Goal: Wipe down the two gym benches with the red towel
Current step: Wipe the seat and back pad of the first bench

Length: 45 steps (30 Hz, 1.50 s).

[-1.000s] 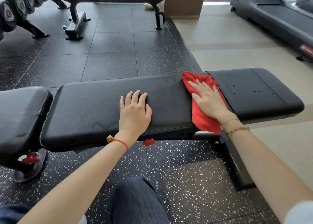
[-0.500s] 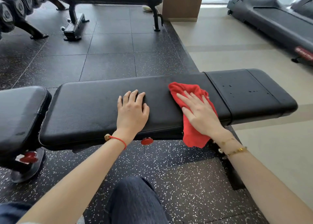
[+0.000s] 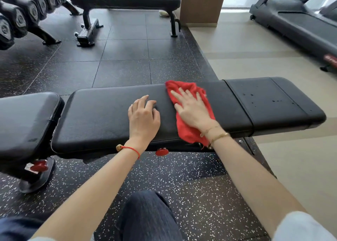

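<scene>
A black padded gym bench point(image 3: 102, 116) stretches across the view in front of me, with a separate seat pad point(image 3: 273, 102) at its right end. The red towel point(image 3: 184, 129) lies across the long pad, its lower end hanging over the near edge. My right hand point(image 3: 191, 109) presses flat on the towel, fingers spread. My left hand point(image 3: 144, 118) rests on the bare pad just left of the towel, fingers slightly curled, holding nothing. A second black bench point(image 3: 127, 1) stands at the back of the room.
A rack of dumbbells point(image 3: 20, 16) fills the upper left. A treadmill point(image 3: 299, 25) stands at the upper right on the beige floor. A wooden pillar point(image 3: 202, 3) rises behind the far bench. Another black pad point(image 3: 23, 124) sits at the left. My knee point(image 3: 147, 217) is below.
My right hand has slid the red towel leftward along the long pad, from the seam by the seat pad to close beside my left hand. The left hand's fingers have curled slightly.
</scene>
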Each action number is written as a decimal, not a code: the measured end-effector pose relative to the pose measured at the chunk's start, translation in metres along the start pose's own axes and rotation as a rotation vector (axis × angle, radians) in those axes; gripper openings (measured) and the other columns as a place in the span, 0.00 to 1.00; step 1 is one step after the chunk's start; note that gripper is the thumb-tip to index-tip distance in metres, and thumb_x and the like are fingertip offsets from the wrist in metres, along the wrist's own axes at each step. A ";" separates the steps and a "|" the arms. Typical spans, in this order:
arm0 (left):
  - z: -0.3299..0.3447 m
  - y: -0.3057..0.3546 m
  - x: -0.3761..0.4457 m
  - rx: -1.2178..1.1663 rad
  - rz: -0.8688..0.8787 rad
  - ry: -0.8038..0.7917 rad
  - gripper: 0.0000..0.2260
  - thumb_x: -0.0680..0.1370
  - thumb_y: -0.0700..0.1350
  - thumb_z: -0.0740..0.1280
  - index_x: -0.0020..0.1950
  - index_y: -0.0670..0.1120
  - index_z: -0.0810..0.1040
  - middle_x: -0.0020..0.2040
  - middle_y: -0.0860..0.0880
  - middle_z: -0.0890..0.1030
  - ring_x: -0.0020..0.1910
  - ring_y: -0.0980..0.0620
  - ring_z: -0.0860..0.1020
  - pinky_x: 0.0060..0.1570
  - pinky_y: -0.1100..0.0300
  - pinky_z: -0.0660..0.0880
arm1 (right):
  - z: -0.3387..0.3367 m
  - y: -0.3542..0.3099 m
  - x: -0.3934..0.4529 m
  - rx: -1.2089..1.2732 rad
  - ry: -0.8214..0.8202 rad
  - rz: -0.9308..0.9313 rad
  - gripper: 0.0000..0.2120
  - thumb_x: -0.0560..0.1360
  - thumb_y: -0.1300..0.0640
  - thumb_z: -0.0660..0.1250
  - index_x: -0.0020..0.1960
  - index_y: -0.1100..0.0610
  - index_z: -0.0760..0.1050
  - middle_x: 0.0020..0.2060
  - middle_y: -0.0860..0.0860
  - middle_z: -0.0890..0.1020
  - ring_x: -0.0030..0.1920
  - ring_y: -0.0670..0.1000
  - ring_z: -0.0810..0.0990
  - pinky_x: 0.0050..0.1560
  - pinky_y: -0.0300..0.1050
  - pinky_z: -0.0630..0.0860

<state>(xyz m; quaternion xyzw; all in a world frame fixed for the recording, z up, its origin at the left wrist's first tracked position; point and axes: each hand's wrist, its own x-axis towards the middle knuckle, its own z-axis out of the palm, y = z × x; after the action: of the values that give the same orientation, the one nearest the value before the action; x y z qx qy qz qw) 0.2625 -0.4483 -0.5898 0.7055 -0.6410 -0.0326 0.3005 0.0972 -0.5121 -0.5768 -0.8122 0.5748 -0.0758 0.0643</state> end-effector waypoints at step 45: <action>-0.060 -0.110 -0.014 0.211 -0.170 0.125 0.17 0.77 0.45 0.63 0.66 0.48 0.77 0.68 0.47 0.76 0.69 0.46 0.70 0.72 0.47 0.59 | 0.035 -0.148 -0.003 0.039 -0.006 -0.342 0.25 0.82 0.48 0.52 0.78 0.43 0.54 0.79 0.47 0.55 0.79 0.52 0.53 0.77 0.52 0.38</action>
<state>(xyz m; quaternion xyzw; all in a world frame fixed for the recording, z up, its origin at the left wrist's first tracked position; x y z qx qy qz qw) 0.3832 -0.4126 -0.5969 0.7857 -0.5587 0.0537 0.2602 0.2402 -0.4599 -0.5823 -0.8971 0.4264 -0.0943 0.0677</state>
